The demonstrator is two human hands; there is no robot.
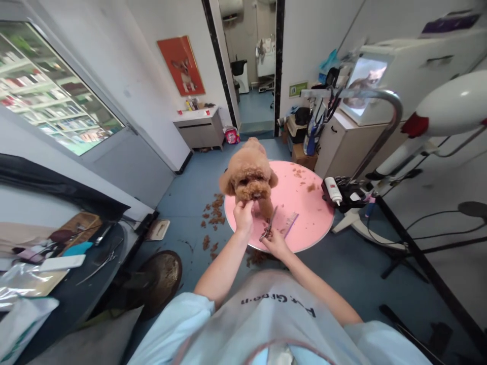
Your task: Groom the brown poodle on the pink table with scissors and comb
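A curly brown dog [251, 170] is on the round pink table [315, 223], facing me. My left hand [243, 217] is closed just below its muzzle. Whether the fingers grip chin fur or a raised front leg, I cannot tell. In my right hand [276, 242] is a pair of scissors [269, 229], with the blades pointing up beside the dog's front leg [266, 207]. A purple-backed comb [292, 224] lies on the table to the right of the scissors.
Cut fur [215, 210] is scattered on the floor and tabletop. A metal grooming arm [395, 114] rises at the right, near a tool holder [348, 195] with a white bottle [333, 191]. On the left, a dark side table [95, 274] carries more scissors and packets. A round stool [163, 274] stands beside it.
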